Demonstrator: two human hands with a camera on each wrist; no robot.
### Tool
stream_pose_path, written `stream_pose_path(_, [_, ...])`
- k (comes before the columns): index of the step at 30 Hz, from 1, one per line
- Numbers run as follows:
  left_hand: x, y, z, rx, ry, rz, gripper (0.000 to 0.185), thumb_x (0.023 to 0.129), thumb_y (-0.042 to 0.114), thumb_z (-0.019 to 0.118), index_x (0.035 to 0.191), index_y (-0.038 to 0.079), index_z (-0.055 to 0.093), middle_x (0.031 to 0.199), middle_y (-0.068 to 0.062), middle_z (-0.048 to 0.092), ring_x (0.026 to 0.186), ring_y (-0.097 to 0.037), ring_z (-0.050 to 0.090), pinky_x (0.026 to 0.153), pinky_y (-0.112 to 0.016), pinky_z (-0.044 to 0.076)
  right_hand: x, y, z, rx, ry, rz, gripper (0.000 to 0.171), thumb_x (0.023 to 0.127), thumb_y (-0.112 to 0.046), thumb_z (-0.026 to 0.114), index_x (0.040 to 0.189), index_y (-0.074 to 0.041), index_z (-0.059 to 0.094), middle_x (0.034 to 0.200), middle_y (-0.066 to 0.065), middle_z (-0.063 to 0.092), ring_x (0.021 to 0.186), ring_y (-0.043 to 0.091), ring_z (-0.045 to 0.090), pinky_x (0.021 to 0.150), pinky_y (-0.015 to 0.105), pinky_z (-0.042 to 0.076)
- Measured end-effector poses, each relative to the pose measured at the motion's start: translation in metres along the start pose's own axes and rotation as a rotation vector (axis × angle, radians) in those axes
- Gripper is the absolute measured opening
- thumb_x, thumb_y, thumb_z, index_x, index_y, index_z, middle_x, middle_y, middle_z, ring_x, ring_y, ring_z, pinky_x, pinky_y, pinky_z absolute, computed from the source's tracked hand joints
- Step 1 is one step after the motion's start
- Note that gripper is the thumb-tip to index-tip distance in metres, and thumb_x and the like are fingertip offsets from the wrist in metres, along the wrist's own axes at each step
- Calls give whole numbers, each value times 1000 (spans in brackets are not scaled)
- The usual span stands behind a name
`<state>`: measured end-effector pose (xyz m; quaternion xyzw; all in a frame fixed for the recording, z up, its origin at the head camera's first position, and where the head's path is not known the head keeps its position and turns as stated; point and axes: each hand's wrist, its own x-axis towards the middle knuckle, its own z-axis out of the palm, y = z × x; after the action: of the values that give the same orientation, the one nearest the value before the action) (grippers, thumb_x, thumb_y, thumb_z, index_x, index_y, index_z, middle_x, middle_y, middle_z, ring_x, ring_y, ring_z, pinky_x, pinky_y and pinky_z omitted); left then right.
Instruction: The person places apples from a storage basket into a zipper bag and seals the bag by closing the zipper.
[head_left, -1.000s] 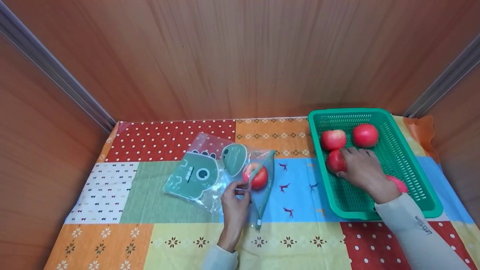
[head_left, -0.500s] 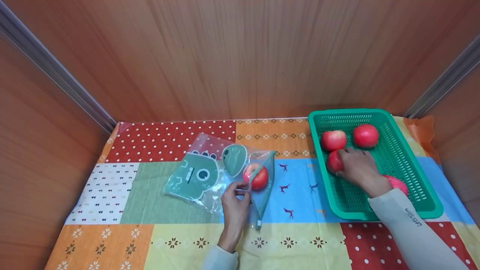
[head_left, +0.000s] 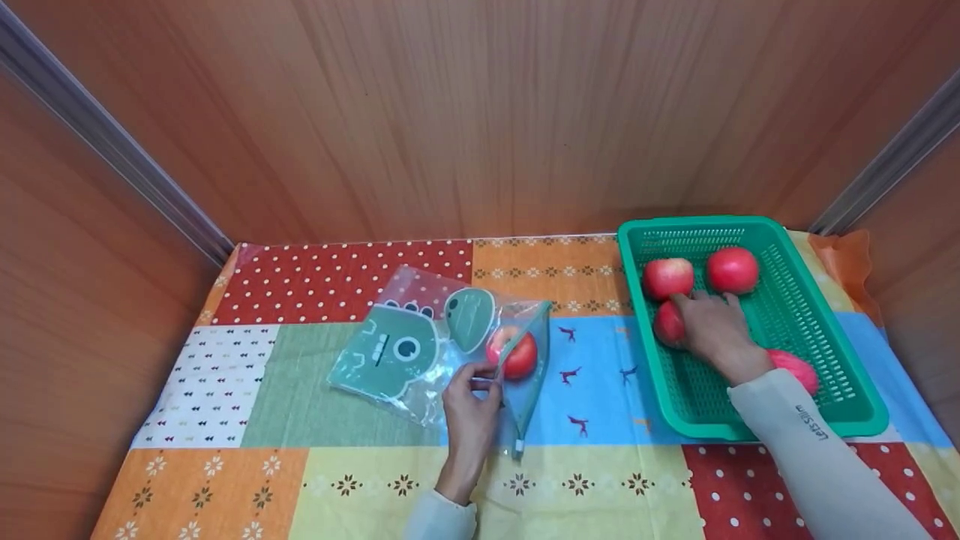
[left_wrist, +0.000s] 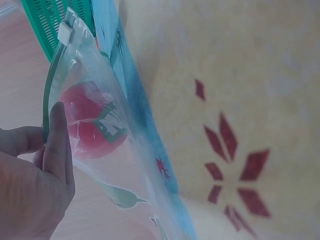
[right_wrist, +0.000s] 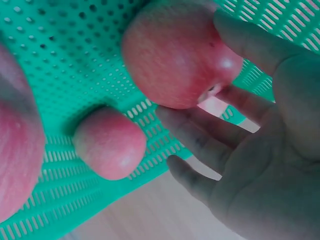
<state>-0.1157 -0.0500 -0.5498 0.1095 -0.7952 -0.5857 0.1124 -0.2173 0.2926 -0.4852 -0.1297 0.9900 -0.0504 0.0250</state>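
Patchwork cloth covers the worktop [head_left: 360, 480]. One apple [head_left: 517, 354] already sits in the zip bag [head_left: 442, 341], whose mouth the left hand [head_left: 469, 409] pinches open. Right hand [head_left: 712, 334] fingers curl around another apple [head_left: 667, 324] in the green basket [head_left: 855, 375]; three more remain.

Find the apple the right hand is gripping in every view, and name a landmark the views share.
Head: gripped apple at the green basket's left wall, under the right hand.
Left wrist: not in it; only the bagged apple shows.
Right wrist: top centre, between thumb and fingers.
Shared landmark: the green basket mesh.
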Motion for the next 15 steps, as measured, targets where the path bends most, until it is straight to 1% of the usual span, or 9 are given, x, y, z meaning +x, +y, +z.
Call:
stream_pose_path(1, [0, 0, 0, -2, -2, -1, 20, 91, -5, 75, 109, 5, 75, 101, -7, 72, 84, -17, 68, 67, -26, 62, 0, 1, 0, 1, 3, -2, 58, 80, -13, 86, 128, 6, 60, 106, 32, 66, 100, 50, 65, 92, 66, 44])
stream_pose_path(5, [0, 0, 2, 5, -1, 5, 19, 92, -4, 75, 108, 6, 76, 101, -7, 72, 83, -17, 69, 67, -25, 61, 2, 3, 2, -10, 28, -10, 54, 76, -10, 87, 121, 4, 62, 100, 31, 68, 96, 50, 67, 91, 65, 45])
stream_pose_path(8, [-1, -1, 1, 15, -3, 11, 18, 93, -1, 76, 109, 7, 76, 101, -7, 72, 84, -17, 68, 70, -25, 62, 2, 2, 3, -25, 44, -16, 46, 76, -7, 85, 114, 3, 62, 95, 30, 68, 92, 50, 68, 90, 64, 45])
stream_pose_path(11, [-1, -1, 0, 17, -14, 3, 18, 93, -1, 75, 109, 7, 75, 102, -7, 71, 86, -17, 68, 70, -25, 62, 3, 1, 4, -33, 44, -16, 41, 78, -6, 83, 111, 3, 62, 94, 31, 68, 90, 50, 68, 87, 64, 47])
stream_pose_path(15, [0, -1, -1, 19, 1, -7, 18, 92, -2, 75, 108, 6, 76, 101, -7, 72, 86, -18, 68, 70, -26, 62, 6, -2, 3, -20, 41, -12, 40, 77, -8, 84, 109, 4, 63, 95, 31, 68, 90, 50, 68, 86, 66, 49])
